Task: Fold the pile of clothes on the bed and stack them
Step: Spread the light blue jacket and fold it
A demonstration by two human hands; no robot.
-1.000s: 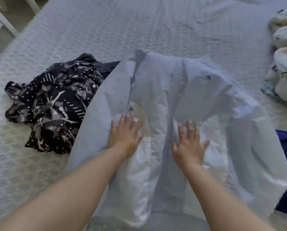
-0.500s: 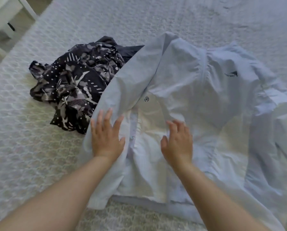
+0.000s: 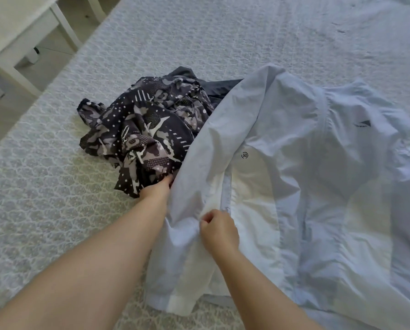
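— Since the earlier frame, what has moved?

— Both my hands have left the jacket's chest. My left hand [image 3: 157, 189] now sits at the sleeve's outer edge, fingers hidden under the cloth, so its grip cannot be judged. My right hand [image 3: 217, 231] pinches the sleeve fabric.

— And the garment?

— The light blue jacket [image 3: 301, 186] lies spread on the bed [image 3: 199, 39], collar away from me, beside the patterned garment [image 3: 147, 134]. Its sleeve [image 3: 199, 186] runs lengthwise between my hands; I judge it folds inward next.

Pale blue jacket [image 3: 294, 186], black-and-grey camouflage-print garment [image 3: 147, 134], white honeycomb-patterned bedspread [image 3: 56, 186].
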